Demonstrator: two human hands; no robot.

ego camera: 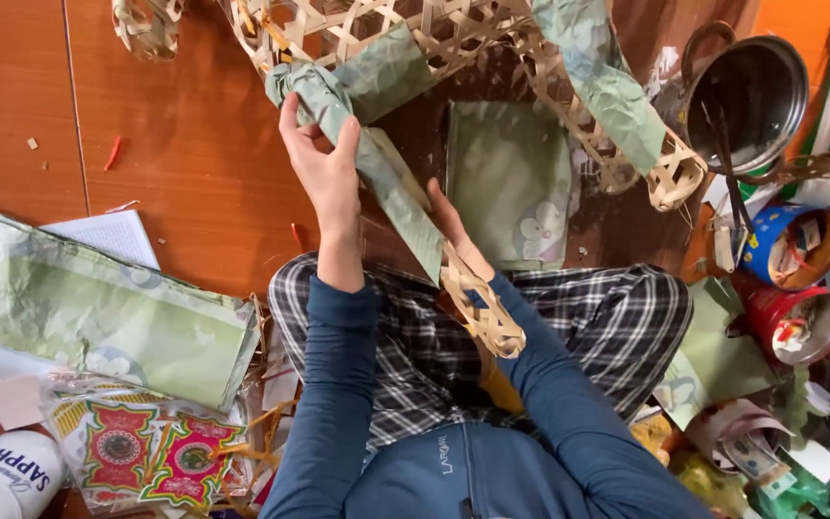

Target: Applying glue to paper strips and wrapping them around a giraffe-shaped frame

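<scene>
One camera, worn on the head, looks almost straight down. The wearer's own chest and blue sleeves fill the bottom middle, with the checked lap just above them. The left hand (324, 178) and right hand (453, 231) sit near the centre, close to the lens. The floor (175, 125) runs to the top edge, so far things lie at the top and near ones at the bottom. There is no second view to share ground with.
</scene>
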